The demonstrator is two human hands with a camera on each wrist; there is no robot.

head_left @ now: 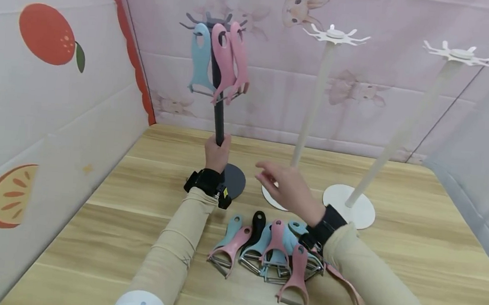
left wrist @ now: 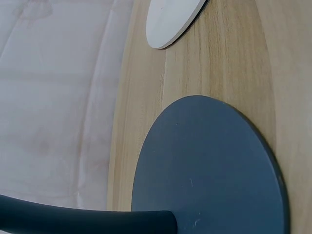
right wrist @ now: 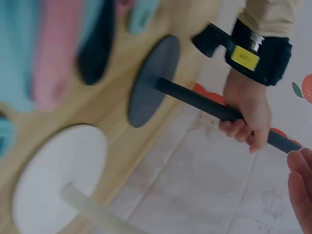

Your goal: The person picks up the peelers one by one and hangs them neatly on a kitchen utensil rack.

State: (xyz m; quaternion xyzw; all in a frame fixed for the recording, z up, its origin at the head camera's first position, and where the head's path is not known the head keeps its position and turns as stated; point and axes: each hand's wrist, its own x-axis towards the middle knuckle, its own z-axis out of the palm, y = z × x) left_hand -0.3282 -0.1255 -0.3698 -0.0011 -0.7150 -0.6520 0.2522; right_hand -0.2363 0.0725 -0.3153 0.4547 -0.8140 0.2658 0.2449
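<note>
My left hand point(head_left: 217, 154) grips the pole of a dark grey stand point(head_left: 219, 119), and the right wrist view shows the fingers curled around it. On the hooks at its top hang a blue peeler point(head_left: 201, 55) and two pink peelers point(head_left: 223, 57), with something dark partly behind them. The stand's round base point(left wrist: 209, 161) fills much of the left wrist view. My right hand point(head_left: 287, 187) is in the air in front of a white stand point(head_left: 315, 100), its fingers loosely bent with nothing visible in them. Below it lies a pile of blue, pink and black peelers point(head_left: 276, 236).
Farther right stands another white stand point(head_left: 379, 168) with bare hooks and a round base. The wooden table point(head_left: 104, 237) meets a printed cloth backdrop point(head_left: 266, 92) at the back and a fruit-printed cloth point(head_left: 74, 124) at left. My right forearm partly covers the pile.
</note>
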